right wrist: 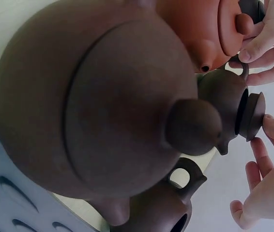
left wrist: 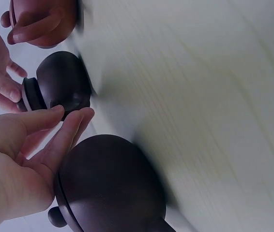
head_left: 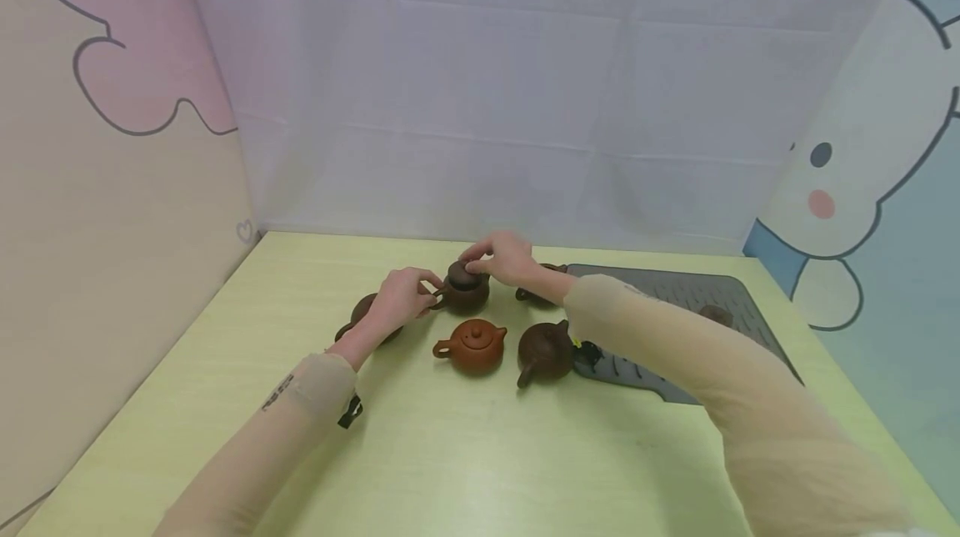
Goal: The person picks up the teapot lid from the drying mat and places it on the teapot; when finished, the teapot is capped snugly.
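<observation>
A small dark brown teapot (head_left: pixel 465 301) stands upright near the back of the table, its spout to the right. My left hand (head_left: pixel 401 297) pinches the loop handle (right wrist: pixel 243 70) on its left side. With thumb and fingertips, my right hand (head_left: pixel 510 258) holds the dark lid (right wrist: pixel 254 116) just above the pot's mouth; a gap shows between them in the right wrist view. Behind the left hand sits another dark teapot (left wrist: pixel 113 183), lidded and partly covered in the head view. An orange-brown lidded teapot (head_left: pixel 476 348) is in front of the held pot.
A round dark lidded teapot (head_left: pixel 545 351) stands right of the orange-brown one. Behind the right wrist is a dark teapot (right wrist: pixel 156 212) with an uncovered mouth. The grey slotted tray (head_left: pixel 675 283) lies at the right, bearing a small dark object (head_left: pixel 716 316) partly hidden by the sleeve.
</observation>
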Demonstrator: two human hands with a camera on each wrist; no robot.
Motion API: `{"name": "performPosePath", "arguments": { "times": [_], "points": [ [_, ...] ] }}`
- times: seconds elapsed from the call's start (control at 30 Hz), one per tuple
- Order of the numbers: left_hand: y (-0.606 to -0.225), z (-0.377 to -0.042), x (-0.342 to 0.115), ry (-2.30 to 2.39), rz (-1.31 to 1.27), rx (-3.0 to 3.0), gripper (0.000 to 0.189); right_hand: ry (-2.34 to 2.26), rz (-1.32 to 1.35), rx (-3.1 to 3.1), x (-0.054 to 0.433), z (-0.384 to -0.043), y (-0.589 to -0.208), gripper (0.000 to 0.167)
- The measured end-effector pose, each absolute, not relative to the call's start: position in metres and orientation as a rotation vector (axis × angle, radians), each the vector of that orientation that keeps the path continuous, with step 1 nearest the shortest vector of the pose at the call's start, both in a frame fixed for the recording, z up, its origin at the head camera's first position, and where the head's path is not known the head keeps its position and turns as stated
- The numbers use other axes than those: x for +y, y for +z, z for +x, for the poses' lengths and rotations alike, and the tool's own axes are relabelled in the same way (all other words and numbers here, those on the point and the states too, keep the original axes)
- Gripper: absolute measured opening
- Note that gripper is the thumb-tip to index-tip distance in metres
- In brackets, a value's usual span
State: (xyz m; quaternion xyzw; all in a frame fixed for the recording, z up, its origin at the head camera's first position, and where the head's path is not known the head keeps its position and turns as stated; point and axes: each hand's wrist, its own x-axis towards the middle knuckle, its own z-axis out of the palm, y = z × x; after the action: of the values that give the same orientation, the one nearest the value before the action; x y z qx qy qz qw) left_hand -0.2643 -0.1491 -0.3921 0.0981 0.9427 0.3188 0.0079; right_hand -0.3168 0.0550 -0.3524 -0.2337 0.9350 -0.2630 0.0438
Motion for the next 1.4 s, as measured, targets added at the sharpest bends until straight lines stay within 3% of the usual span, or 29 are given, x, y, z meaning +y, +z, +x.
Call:
{"name": "performPosePath", "arguments": {
  "times": [1.4],
  "points": [
    [-0.389, -0.264, -0.15, 0.938, 0.347, 2.943, 0.022, -0.792, -0.914, 2.802, 0.057, -0.323, -0.365, 0.025]
  ]
}}
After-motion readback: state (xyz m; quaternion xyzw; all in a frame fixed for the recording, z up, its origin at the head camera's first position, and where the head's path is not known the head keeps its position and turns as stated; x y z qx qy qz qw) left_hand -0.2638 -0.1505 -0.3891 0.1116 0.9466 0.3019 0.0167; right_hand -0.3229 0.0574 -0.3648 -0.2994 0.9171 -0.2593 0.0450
